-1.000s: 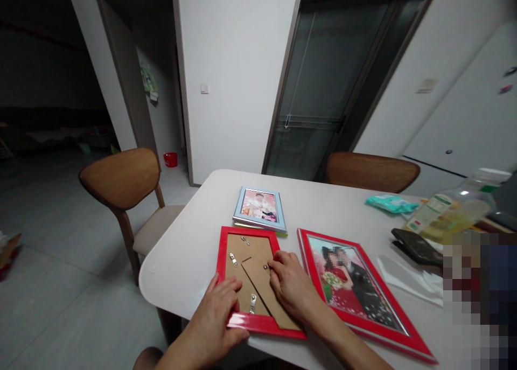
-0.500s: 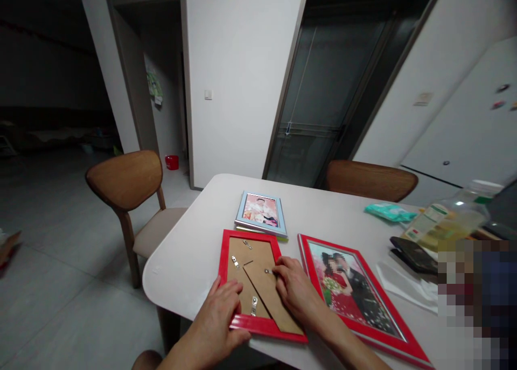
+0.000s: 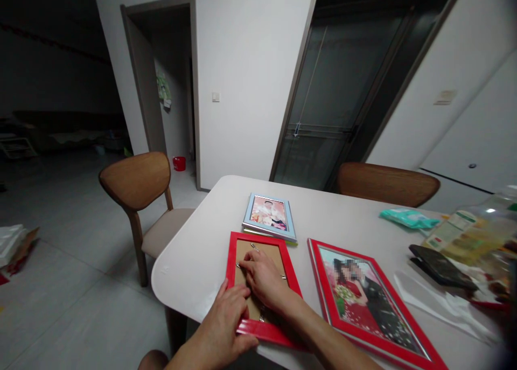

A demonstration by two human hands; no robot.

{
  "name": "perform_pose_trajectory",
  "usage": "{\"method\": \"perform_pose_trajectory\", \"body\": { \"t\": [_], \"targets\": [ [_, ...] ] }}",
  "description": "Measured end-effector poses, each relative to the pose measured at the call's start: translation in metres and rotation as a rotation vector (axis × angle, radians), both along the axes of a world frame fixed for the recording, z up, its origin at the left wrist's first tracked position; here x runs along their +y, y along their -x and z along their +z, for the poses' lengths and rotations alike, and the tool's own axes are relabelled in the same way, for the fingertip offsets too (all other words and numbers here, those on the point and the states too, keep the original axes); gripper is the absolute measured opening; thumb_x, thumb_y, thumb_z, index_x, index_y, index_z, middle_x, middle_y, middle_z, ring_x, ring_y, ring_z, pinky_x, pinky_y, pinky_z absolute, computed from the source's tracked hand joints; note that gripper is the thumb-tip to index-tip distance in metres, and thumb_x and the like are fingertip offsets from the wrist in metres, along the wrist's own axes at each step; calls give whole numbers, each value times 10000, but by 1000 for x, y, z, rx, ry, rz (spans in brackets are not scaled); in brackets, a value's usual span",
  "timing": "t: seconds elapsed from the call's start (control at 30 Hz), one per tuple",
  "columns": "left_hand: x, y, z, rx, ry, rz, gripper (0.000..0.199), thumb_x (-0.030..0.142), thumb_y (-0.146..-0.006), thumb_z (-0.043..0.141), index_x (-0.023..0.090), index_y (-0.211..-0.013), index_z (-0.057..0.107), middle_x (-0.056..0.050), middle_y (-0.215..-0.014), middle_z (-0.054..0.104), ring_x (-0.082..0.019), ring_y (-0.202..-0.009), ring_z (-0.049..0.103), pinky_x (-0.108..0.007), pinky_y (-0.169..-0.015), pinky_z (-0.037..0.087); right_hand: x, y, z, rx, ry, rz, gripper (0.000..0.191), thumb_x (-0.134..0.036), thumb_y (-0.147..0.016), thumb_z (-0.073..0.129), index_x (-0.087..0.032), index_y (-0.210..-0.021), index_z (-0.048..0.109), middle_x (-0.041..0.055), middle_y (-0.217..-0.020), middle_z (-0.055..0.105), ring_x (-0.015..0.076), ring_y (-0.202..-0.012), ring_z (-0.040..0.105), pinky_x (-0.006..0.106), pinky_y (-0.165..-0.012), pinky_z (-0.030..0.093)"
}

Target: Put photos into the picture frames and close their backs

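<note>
A small red picture frame (image 3: 235, 245) lies face down near the table's front edge, its brown cardboard back up. My left hand (image 3: 228, 319) presses flat on the frame's near left corner. My right hand (image 3: 264, 276) reaches across the cardboard back, fingertips at a metal clip on its left side. A larger red frame (image 3: 374, 300) with a photo lies face up to the right. A light blue frame (image 3: 270, 215) with a photo lies just beyond the small red one.
The white table (image 3: 194, 257) has a rounded corner on the left. Wooden chairs stand at the left (image 3: 139, 184) and the far side (image 3: 388, 182). A green packet (image 3: 407, 218), a plastic bottle (image 3: 472, 230), a black wallet-like thing (image 3: 438, 259) and white paper lie at the right.
My right hand has moved from the right side of the cardboard back over to its left side. The view has shifted a little, so everything sits further right.
</note>
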State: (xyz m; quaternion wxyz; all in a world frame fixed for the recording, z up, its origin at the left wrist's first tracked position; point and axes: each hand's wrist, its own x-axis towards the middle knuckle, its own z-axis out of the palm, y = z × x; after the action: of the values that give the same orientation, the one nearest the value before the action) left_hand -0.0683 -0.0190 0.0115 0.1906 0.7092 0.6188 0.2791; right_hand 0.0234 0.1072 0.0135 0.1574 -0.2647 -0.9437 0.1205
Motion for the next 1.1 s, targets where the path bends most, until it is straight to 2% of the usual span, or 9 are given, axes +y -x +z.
{"method": "perform_pose_trajectory", "body": {
  "t": [0.27, 0.33, 0.43, 0.63, 0.77, 0.87, 0.97, 1.03, 1.1],
  "targets": [
    [1, 0, 2, 2, 20, -2, 298, 192, -546, 711, 164, -787, 540, -125, -1193, 494, -245, -1147, 382, -470, -1006, 141, -1, -12, 5, -40, 10, 151, 189, -223, -793, 431, -198, -900, 585, 57, -906, 541, 166, -861, 436, 275, -738, 302],
    [1, 0, 3, 8, 30, 2, 282, 198, -557, 706, 163, -780, 537, -126, -1192, 494, -238, -1145, 385, -464, -1009, 138, 4, -11, 4, 2, 51, 72, 219, -199, -785, 427, -203, -935, 587, 54, -924, 561, 160, -871, 461, 261, -746, 318],
    [0, 1, 2, 3, 36, 0, 260, 234, -583, 694, 167, -775, 532, -128, -1198, 490, -231, -1148, 383, -459, -1010, 139, 22, -6, -1, 65, 95, -154, 253, -198, -781, 418, -170, -972, 582, 65, -931, 594, 152, -865, 503, 236, -746, 340],
    [-2, 2, -4, -16, 15, 15, 277, 216, -559, 710, 180, -759, 521, -117, -1194, 494, -228, -1144, 388, -461, -1010, 129, 62, 7, -12, 35, 118, -430, 223, -319, -762, 448, -169, -741, 612, 78, -761, 635, 187, -728, 558, 257, -622, 353],
    [0, -2, -5, -28, 3, 38, 305, 192, -523, 723, 180, -747, 516, -117, -1198, 489, -240, -1141, 390, -467, -1010, 132, 73, 17, -15, 41, 141, -537, 193, -330, -719, 500, -163, -731, 596, 107, -765, 633, 220, -759, 563, 272, -616, 351],
    [2, -7, -6, -16, -11, 67, 338, 222, -504, 729, 178, -761, 515, -128, -1194, 487, -272, -1130, 397, -505, -994, 150, 73, 18, -9, 100, 173, -539, 184, -317, -702, 513, -150, -701, 591, 103, -733, 632, 213, -734, 567, 269, -612, 363],
    [1, -5, -7, 4, -39, 52, 304, 235, -547, 699, 179, -782, 516, -136, -1147, 520, -296, -1104, 420, -535, -977, 171, 68, 1, 4, 212, 210, -478, 262, -351, -753, 427, -155, -686, 587, 65, -694, 631, 175, -676, 571, 254, -615, 387],
    [-1, -1, -7, -9, -75, 33, 283, 266, -576, 684, 179, -785, 516, -142, -1103, 546, -309, -1072, 448, -543, -967, 192, 59, -22, 12, 307, 208, -448, 312, -366, -788, 350, -159, -793, 585, 58, -794, 636, 162, -735, 574, 252, -657, 407],
    [-4, 3, -6, -71, -140, 43, 265, 316, -599, 672, 188, -767, 511, -131, -1068, 564, -310, -1042, 471, -529, -953, 236, 45, -47, 14, 475, 288, -462, 338, -389, -783, 343, -165, -915, 560, 68, -917, 622, 172, -824, 566, 266, -698, 423]
  ]
}}
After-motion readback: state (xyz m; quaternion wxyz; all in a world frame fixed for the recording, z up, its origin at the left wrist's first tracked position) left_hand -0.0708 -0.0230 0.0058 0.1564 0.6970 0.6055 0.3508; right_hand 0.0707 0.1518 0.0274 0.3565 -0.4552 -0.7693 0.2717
